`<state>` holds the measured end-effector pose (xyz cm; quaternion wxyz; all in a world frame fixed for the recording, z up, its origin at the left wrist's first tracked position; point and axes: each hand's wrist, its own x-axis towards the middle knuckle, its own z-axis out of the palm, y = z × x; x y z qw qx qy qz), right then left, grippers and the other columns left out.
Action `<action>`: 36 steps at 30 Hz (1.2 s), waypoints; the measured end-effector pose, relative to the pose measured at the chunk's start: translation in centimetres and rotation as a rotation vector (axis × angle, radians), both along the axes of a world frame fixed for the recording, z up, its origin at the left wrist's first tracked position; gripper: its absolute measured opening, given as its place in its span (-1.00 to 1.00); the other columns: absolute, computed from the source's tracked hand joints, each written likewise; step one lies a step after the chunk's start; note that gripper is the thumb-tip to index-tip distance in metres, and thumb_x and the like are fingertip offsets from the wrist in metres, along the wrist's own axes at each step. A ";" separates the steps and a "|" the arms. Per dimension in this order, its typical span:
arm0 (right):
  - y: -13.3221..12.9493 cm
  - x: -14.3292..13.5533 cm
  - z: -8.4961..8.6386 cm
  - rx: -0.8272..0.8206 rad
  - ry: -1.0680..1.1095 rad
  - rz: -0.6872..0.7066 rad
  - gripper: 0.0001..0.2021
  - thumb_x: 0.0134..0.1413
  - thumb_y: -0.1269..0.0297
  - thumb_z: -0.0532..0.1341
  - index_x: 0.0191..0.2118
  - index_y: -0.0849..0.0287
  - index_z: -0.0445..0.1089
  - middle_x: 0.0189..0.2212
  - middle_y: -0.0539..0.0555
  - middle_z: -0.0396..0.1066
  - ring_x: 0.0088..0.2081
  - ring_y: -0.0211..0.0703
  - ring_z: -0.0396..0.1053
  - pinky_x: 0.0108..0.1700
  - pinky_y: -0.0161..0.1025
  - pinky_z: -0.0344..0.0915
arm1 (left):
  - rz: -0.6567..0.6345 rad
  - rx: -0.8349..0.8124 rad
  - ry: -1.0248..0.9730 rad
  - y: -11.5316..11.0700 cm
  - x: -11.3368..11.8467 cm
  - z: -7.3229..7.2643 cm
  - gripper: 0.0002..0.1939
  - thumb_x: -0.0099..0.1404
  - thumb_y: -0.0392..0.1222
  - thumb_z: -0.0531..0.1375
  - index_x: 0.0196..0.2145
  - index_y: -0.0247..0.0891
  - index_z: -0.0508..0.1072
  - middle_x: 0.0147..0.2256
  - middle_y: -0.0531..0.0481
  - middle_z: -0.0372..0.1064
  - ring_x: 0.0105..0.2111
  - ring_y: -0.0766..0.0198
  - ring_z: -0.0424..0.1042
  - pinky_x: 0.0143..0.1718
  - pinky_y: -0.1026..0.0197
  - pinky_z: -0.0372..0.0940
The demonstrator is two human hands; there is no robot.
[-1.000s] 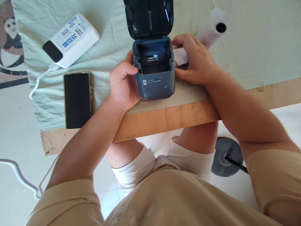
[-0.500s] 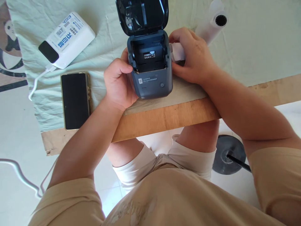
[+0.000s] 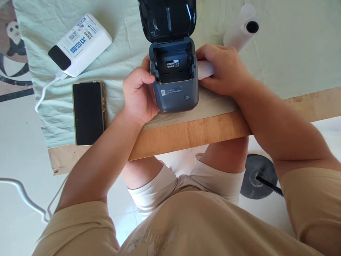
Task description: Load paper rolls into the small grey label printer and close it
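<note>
A dark blue-grey label printer stands near the table's front edge, its glossy black lid swung up. Inside the exposed compartment a small printed sticker shows, and no roll is in it. My left hand grips the printer's left side, thumb on the upper edge and fingers hidden behind the body. Close against the printer's right side, my right hand is closed on a small white roll, which its fingers partly cover.
Behind my right hand lies a longer translucent-white roll with a dark core. To the left are a white power bank with a cable and a phone. A pale green cloth covers the table, whose wooden edge faces me.
My right hand and the small white roll have shifted slightly toward me, and the roll has turned a little. My left hand keeps its hold on the printer. The whole view has drifted slightly.
</note>
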<state>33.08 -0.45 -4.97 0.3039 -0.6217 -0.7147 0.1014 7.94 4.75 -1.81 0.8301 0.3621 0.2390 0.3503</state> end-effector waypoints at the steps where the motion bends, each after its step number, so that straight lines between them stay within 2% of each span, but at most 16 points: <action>1: -0.1 -0.1 0.3 -0.005 0.006 -0.015 -0.58 -0.13 0.22 0.44 -0.07 -0.13 0.46 -0.13 0.02 0.65 -0.11 0.11 0.58 -0.03 0.08 0.46 | 0.004 0.002 -0.001 0.0 0.0 0.0 -0.76 0.19 -0.17 0.21 -0.19 -0.04 0.61 -0.08 0.03 0.68 0.29 -0.18 0.53 0.10 -0.08 0.58; 4: -0.6 -0.7 1.3 0.006 0.050 -0.092 -0.62 -0.13 0.29 0.42 -0.12 -0.20 0.48 -0.22 -0.05 0.62 -0.21 0.08 0.53 -0.04 0.08 0.45 | 0.001 0.006 -0.007 -0.1 0.1 0.0 -0.77 0.19 -0.18 0.19 -0.21 -0.04 0.59 -0.06 0.01 0.69 0.34 -0.20 0.49 0.15 -0.13 0.57; 8: -1.2 -1.4 2.4 0.099 0.108 -0.192 -0.77 0.18 0.25 0.31 -0.10 -0.29 0.48 -0.19 -0.10 0.61 -0.23 0.06 0.50 -0.04 0.10 0.45 | 0.011 -0.011 0.034 -0.4 0.2 0.5 -0.78 0.17 -0.20 0.21 -0.22 -0.01 0.58 -0.05 0.03 0.69 0.41 -0.21 0.43 0.25 -0.14 0.52; 13: -1.3 -1.8 2.7 0.405 0.233 -0.289 -0.92 0.27 0.21 0.24 -0.15 -0.04 0.46 -0.25 0.03 0.48 -0.31 -0.07 0.38 -0.18 -0.04 0.32 | 0.009 -0.053 0.053 -0.6 0.0 0.8 -0.76 0.27 -0.22 0.18 -0.13 -0.07 0.57 -0.11 0.04 0.65 0.40 -0.11 0.46 0.25 0.00 0.51; 15: -1.4 -1.9 3.0 0.523 0.270 -0.315 -0.88 0.36 0.14 0.19 -0.14 -0.02 0.46 -0.19 0.09 0.46 -0.21 -0.02 0.43 -0.16 -0.03 0.34 | 0.022 -0.056 0.029 -0.6 0.1 0.7 -0.74 0.25 -0.25 0.19 -0.11 -0.10 0.55 -0.15 0.04 0.63 0.33 -0.08 0.53 0.20 0.01 0.54; 18: -1.7 -2.5 3.6 0.710 0.235 -0.315 -0.78 0.46 -0.02 0.15 -0.13 -0.09 0.46 -0.15 0.09 0.46 -0.10 0.05 0.45 0.01 0.07 0.42 | 0.076 -0.049 0.043 -0.7 0.5 0.4 -0.69 0.19 -0.27 0.20 -0.11 -0.11 0.55 -0.23 0.08 0.60 0.05 0.06 0.66 -0.09 0.15 0.54; 20: -1.7 -3.2 3.6 0.827 0.195 -0.213 -0.78 0.46 -0.05 0.15 -0.11 -0.11 0.47 -0.21 0.06 0.45 -0.12 0.05 0.47 0.05 0.12 0.43 | 0.081 -0.048 0.087 -0.9 0.7 0.5 -0.66 0.17 -0.28 0.20 -0.09 -0.11 0.55 -0.24 0.10 0.59 -0.11 0.15 0.66 -0.22 0.20 0.49; 21: -1.7 -3.6 3.4 0.854 0.185 -0.137 -0.80 0.45 -0.03 0.17 -0.09 -0.12 0.46 -0.24 0.05 0.46 -0.13 0.05 0.49 0.02 0.12 0.44 | 0.074 -0.048 0.107 -1.0 0.8 0.5 -0.64 0.16 -0.29 0.21 -0.08 -0.10 0.55 -0.22 0.11 0.60 -0.13 0.17 0.66 -0.24 0.22 0.47; 23: -1.7 -4.5 3.0 0.818 0.169 -0.003 -0.89 0.40 0.06 0.21 -0.07 -0.14 0.44 -0.24 0.02 0.51 -0.12 0.06 0.55 -0.05 0.11 0.47 | 0.064 -0.044 0.125 -1.2 0.9 0.6 -0.63 0.14 -0.28 0.23 -0.08 -0.08 0.57 -0.19 0.10 0.62 -0.04 0.15 0.65 -0.21 0.22 0.47; 25: -1.8 -5.2 2.5 0.727 0.150 0.043 -0.92 0.35 0.15 0.23 -0.08 -0.15 0.41 -0.19 0.00 0.55 -0.12 0.06 0.57 -0.07 0.11 0.49 | 0.055 -0.028 0.119 -1.4 0.9 0.5 -0.64 0.13 -0.26 0.26 -0.10 -0.04 0.59 -0.16 0.09 0.64 0.10 0.08 0.62 -0.22 0.19 0.45; 27: -1.9 -5.4 2.2 0.668 0.134 0.014 -0.94 0.33 0.17 0.23 -0.11 -0.15 0.41 -0.15 0.01 0.56 -0.11 0.05 0.56 -0.01 0.11 0.51 | 0.042 -0.012 0.115 -1.5 0.8 0.5 -0.65 0.13 -0.25 0.26 -0.11 -0.01 0.60 -0.18 0.09 0.64 0.13 0.04 0.62 -0.28 0.15 0.41; 31: -2.2 -5.1 2.2 0.594 0.069 -0.077 -0.87 0.32 0.01 0.22 -0.16 -0.11 0.40 -0.11 0.07 0.57 -0.03 0.11 0.53 0.08 0.17 0.51 | 0.007 -0.010 0.130 -1.6 0.5 0.5 -0.62 0.14 -0.26 0.26 -0.07 -0.02 0.54 -0.19 0.10 0.64 -0.01 0.05 0.65 -0.37 0.11 0.31; 33: -2.2 -4.9 2.2 0.514 0.018 -0.122 -0.81 0.29 -0.05 0.20 -0.19 -0.09 0.36 -0.09 0.10 0.57 0.01 0.16 0.52 0.11 0.22 0.51 | -0.018 0.002 0.129 -1.5 0.4 0.6 -0.59 0.13 -0.25 0.26 -0.03 -0.02 0.50 -0.15 0.08 0.65 0.05 -0.01 0.65 -0.35 0.09 0.31; 36: -2.1 -4.8 2.2 0.439 0.002 -0.124 -0.84 0.22 0.00 0.22 -0.23 -0.08 0.32 -0.09 0.11 0.55 0.02 0.19 0.49 0.15 0.24 0.50 | -0.011 0.005 0.130 -1.4 0.4 0.7 -0.60 0.15 -0.24 0.25 -0.02 -0.04 0.50 -0.16 0.07 0.64 0.10 -0.03 0.63 -0.26 0.09 0.37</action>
